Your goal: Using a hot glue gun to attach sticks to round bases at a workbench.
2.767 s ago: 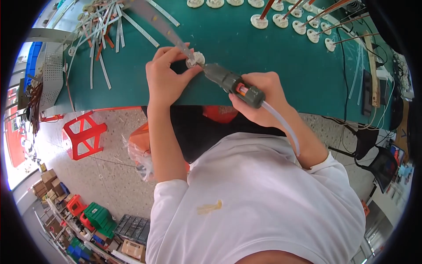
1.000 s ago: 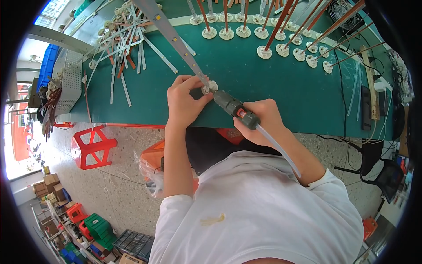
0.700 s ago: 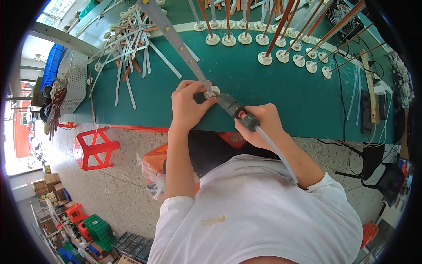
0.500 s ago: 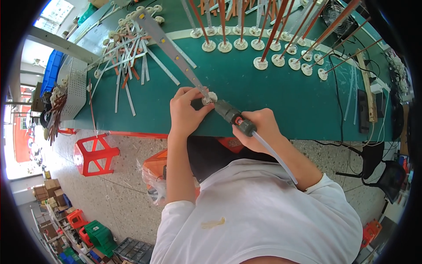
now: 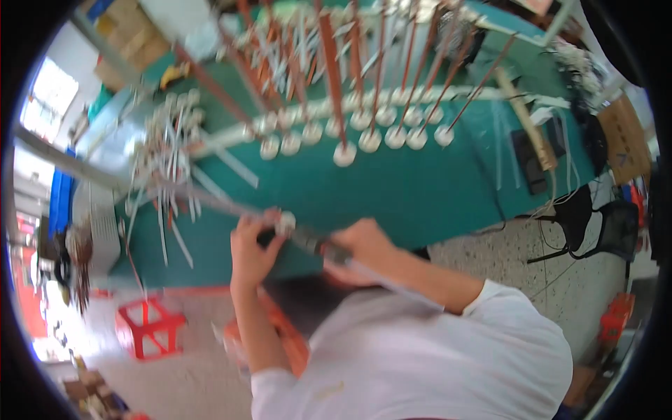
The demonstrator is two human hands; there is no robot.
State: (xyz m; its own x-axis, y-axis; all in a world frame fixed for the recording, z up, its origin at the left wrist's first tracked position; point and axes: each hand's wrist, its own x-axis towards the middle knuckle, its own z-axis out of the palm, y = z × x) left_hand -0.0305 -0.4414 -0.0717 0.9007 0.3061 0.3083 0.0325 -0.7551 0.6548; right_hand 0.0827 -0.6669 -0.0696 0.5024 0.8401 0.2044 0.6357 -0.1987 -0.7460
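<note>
At the front of the green table, my left hand (image 5: 252,250) pinches a narrow LED strip (image 5: 222,204) beside a small round white base (image 5: 285,223) at its end. The strip slants away to the far left, smeared by motion. My right hand (image 5: 365,246) is wrapped round a dark hot glue gun (image 5: 308,241), its front end up against the white base. A pale glue stick (image 5: 400,287) trails from the gun's back, over my right forearm. Whether glue is flowing cannot be made out.
Brown strips on round white bases (image 5: 344,154) stand in rows across the table (image 5: 420,210). Loose strips (image 5: 171,164) lie piled at the left, near a white perforated basket (image 5: 105,227). A wooden bar (image 5: 525,119) lies right; a red stool (image 5: 149,329) stands below left.
The view has shifted, so the table and both hands sit lower and further left in it. The strip lies flatter. Both hands keep their grips.
</note>
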